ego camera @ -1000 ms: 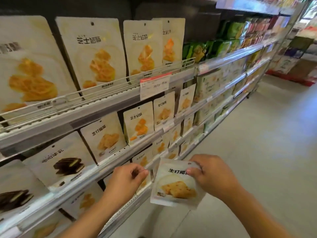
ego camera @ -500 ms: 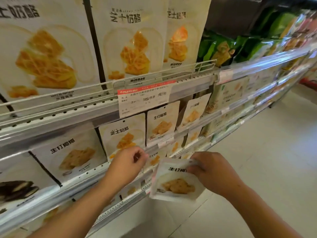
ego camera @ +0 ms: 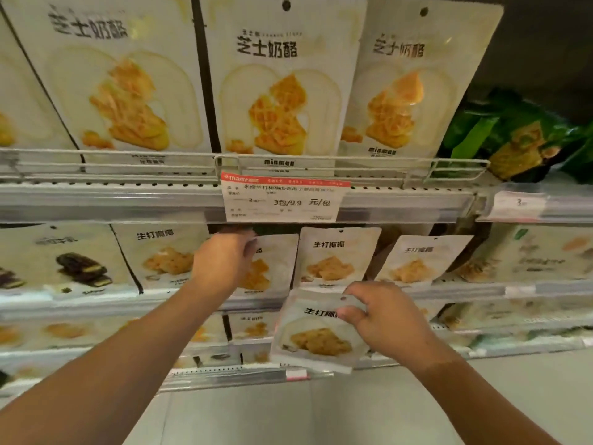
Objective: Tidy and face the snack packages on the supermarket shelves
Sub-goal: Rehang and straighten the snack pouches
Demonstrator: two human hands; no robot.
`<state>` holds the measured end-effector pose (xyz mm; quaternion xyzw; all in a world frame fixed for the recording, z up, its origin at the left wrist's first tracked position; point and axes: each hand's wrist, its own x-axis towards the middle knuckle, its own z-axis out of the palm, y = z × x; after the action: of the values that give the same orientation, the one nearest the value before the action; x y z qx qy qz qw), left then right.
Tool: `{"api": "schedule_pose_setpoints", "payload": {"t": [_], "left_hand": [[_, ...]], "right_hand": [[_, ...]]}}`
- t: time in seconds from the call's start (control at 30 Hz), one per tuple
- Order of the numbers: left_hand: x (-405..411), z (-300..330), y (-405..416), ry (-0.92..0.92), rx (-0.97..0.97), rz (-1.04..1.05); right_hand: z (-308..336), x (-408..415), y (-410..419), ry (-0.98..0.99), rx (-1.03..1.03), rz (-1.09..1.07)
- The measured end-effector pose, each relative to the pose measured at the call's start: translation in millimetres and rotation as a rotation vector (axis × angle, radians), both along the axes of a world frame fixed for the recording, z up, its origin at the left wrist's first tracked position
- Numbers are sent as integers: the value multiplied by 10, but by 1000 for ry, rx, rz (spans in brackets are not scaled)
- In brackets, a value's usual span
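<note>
Facing looks unfinished: the right hand (ego camera: 382, 319) pinches a loose coconut packet (ego camera: 316, 335) unshelved, while the left hand (ego camera: 221, 264) grips a shelved cheese packet (ego camera: 272, 268).

Second shelf is tight: the price tag (ego camera: 284, 200) overhangs its mouth, and pouches stand edge to edge. A dark gap (ego camera: 386, 252) opens between 2 pouches on the right. Open floor (ego camera: 321, 412) lies below the hands.
</note>
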<state>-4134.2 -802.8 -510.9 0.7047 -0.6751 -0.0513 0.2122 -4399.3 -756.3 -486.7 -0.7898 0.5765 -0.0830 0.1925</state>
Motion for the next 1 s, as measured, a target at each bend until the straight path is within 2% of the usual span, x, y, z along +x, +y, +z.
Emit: {"api": "schedule_pose_setpoints", "payload": {"t": [0.17,0.33,0.43,0.53,0.63,0.8,1.0], "left_hand": [[-36,87,258,59,-126,-27],[145,233,597,103,-277,53],[391,241,817,145,-250,110],[704,205,1078,207,-204,184],[978,147,1307,201,-177,205],[1321,21,1610,196,-186,184],[1453,-61,1787,164,-179,211]], "right_hand": [[-60,-48,-71,-8,30,58],[-115,51,-104,80,50,117],[-91,233,-121,128,43,132],[-24,455,-200,84,27,85],[49,696,-305,74,-22,68],[-32,1063,-373,-3,-215,64],[-96,1326,-546,-64,-248,42]]}}
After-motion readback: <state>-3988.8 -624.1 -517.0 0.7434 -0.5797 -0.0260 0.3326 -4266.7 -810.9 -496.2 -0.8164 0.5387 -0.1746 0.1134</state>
